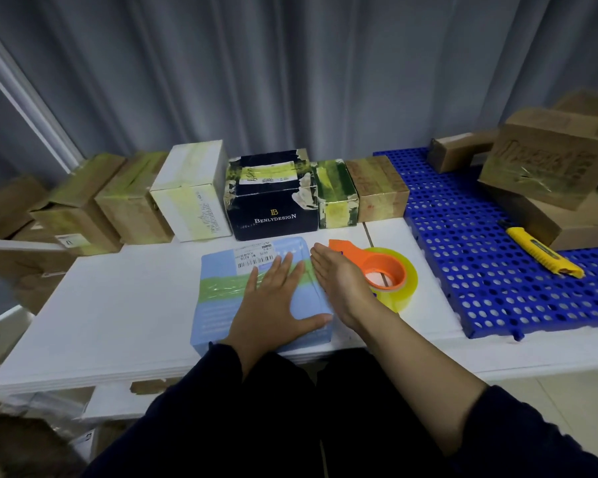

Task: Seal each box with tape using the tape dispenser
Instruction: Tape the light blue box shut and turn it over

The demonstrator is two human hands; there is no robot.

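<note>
**Box (218, 315) at table (118, 305) front edge, taped**

L hand (273, 301) flat on box top, fingers spread, pressing tape strip (221, 288). R hand (339, 281) flat, fingers together, against box's right side. Tape dispenser (390, 270) just right of R hand.

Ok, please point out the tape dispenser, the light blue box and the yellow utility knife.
tape dispenser (384, 261), head view, orange hub
light blue box (214, 315), head view, bare top face
yellow utility knife (539, 251), head view, mid handle
</note>
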